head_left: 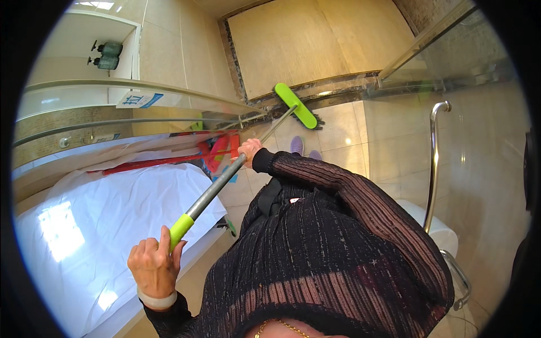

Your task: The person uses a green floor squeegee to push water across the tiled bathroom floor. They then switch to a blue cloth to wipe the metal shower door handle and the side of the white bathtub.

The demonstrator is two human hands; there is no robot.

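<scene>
A long-handled broom has a bright green head with dark bristles. Its head rests on the tiled floor beside a dark raised sill. My left hand, with a pale bangle at its wrist, is closed around the green grip at the near end, thumb along it. Farther up, my right hand wraps the grey metal pole, which slants from near left to far right. Below the broom head, the tips of my shoes show on the tiles.
White sheeting covers a surface at left, with a red-handled tool by it. Glass panels with metal rails flank both sides; a curved metal handle stands right. A white toilet is partly hidden. Dispenser bottles sit in a niche.
</scene>
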